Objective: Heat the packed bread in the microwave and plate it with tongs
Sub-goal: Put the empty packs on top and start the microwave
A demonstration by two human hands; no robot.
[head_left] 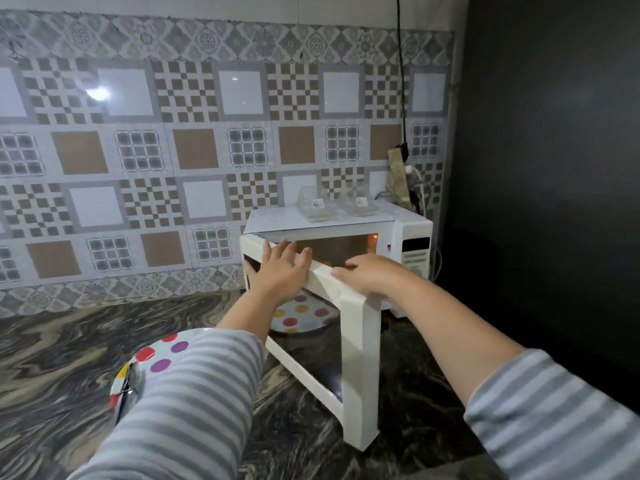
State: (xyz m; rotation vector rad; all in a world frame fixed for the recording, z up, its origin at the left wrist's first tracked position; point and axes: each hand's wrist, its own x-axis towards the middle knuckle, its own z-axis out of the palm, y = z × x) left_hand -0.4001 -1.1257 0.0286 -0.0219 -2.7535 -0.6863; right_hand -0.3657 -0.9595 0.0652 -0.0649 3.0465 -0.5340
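A white microwave point(412, 233) stands at the back of the counter, its inside lit. Its door point(360, 358) is swung out towards me. My right hand point(363, 275) curls over the door's top edge. My left hand point(277, 271) lies flat against the upper part of the door with its fingers spread. Through the door's window a polka-dot plate point(304, 313) shows; I cannot tell whether it sits inside the oven. A second polka-dot plate point(152, 355) rests on the counter at lower left, partly hidden by my left sleeve, with a metal utensil point(130, 386) lying on it. No bread is visible.
Two clear plastic containers point(318, 209) sit on top of the microwave. A power strip with plugs and a hanging cable point(401, 178) are behind it. A dark wall point(554, 168) closes off the right side. The dark marbled counter point(69, 358) stretches left below a tiled wall.
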